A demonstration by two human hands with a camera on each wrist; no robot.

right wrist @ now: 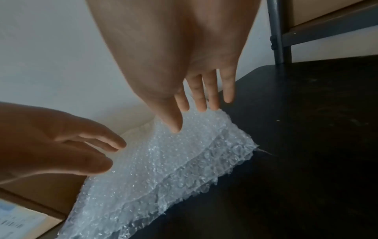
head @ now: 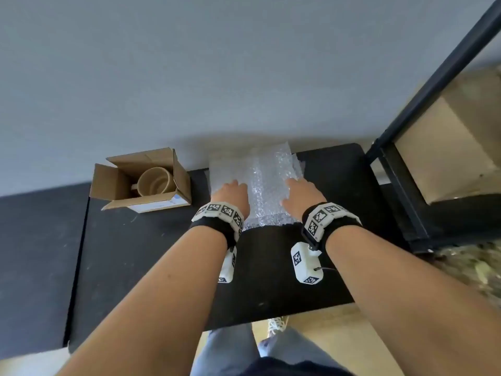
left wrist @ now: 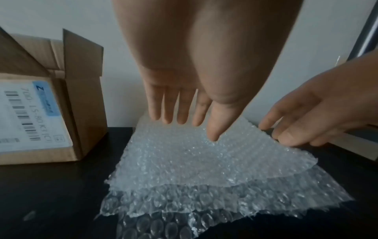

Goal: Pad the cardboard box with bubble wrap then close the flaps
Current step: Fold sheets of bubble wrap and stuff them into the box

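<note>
A stack of clear bubble wrap (head: 267, 185) sheets lies on the black table (head: 151, 253) against the wall. My left hand (head: 231, 194) hovers flat over the stack's left side, its fingers (left wrist: 174, 110) straight above the top sheet (left wrist: 194, 155). My right hand (head: 302, 195) reaches over the right side, fingers (right wrist: 204, 97) straight, fingertips near the sheets' far edge (right wrist: 184, 145). Neither hand holds anything. The open cardboard box (head: 141, 180) stands to the left with its flaps up and a tan mug (head: 154, 181) inside. A white label (left wrist: 30, 116) is on its side.
A black metal shelf frame (head: 401, 158) with cardboard (head: 450, 147) stands at the right, close to the table's corner. The pale wall (head: 189, 77) runs right behind the box and wrap. My legs and a shoe (head: 276, 325) are below the table's near edge.
</note>
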